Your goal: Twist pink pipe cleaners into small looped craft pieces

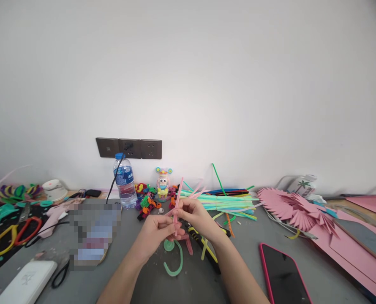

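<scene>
Both hands meet at the middle of the table, fingers pinched round a pink pipe cleaner [178,198] that stands nearly upright. My left hand [156,234] grips its lower part, and my right hand [196,215] grips it a little higher. Just below my fingers lies a mint-green pipe cleaner [179,266] bent into a hook with a coil at its top. A folded pink piece [188,245] rests beside it. Partly hidden by my right hand and forearm is a tool with black and yellow handles [211,253], a short yellow-green piece [204,248] across it.
Behind my hands lie a bundle of pipe cleaners [226,200], a small figure [163,185] and a water bottle [124,185]. To the left are a blurred-out phone [96,236], scissors [13,236] and a white power bank [26,283]. Rightward are a phone [284,276] and folded pink paper [289,207].
</scene>
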A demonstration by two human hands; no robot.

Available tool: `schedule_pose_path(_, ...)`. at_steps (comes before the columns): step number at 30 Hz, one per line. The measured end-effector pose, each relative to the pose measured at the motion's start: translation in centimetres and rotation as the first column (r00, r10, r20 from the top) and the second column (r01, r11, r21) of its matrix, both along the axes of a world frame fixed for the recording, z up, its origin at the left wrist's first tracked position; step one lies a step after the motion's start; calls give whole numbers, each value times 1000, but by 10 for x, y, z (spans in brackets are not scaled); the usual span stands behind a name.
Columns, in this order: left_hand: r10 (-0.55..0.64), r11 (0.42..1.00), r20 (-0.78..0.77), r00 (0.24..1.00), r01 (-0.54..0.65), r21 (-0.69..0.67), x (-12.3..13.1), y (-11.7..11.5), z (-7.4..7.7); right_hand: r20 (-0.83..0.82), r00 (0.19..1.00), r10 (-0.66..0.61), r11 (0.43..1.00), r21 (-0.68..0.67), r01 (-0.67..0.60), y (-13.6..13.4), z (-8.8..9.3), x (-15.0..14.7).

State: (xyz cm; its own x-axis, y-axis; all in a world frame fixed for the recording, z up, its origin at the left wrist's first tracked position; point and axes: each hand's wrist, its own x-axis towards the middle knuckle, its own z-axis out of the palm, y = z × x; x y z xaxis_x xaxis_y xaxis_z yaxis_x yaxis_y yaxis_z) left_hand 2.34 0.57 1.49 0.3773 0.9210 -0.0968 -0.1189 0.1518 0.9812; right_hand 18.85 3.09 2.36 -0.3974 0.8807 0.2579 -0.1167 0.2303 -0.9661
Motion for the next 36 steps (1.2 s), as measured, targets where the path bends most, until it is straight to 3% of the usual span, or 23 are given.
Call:
schedule_pose_path(3,5,997,45,999,-2,-76,2,-2,0,-19,1000,18,999,-29,-19,-1,0,3)
schedule_pose_path(10,-103,961,305,947,174,-217,-1,-4,0,-125,976,179,970,-142,-196,-4,-4,1)
schedule_pose_path(16,-138,943,314,939,222,-248,-6,-4,-3,-209,943,260,935,-188,-300,-7,-1,-2)
schedule_pose_path(24,-180,912,356,917,291,-290,-1,-7,1,-190,926,325,892,-264,-367,-7,-1,5)
schedule_pose_path(28,-172,921,354,919,278,-273,-2,-8,1,-153,942,300,912,-243,-330,-6,-1,6)
schedule_pose_path(36,-69,967,258,964,127,-219,-6,-2,-1,-112,986,126,979,-146,-142,-6,4,0)
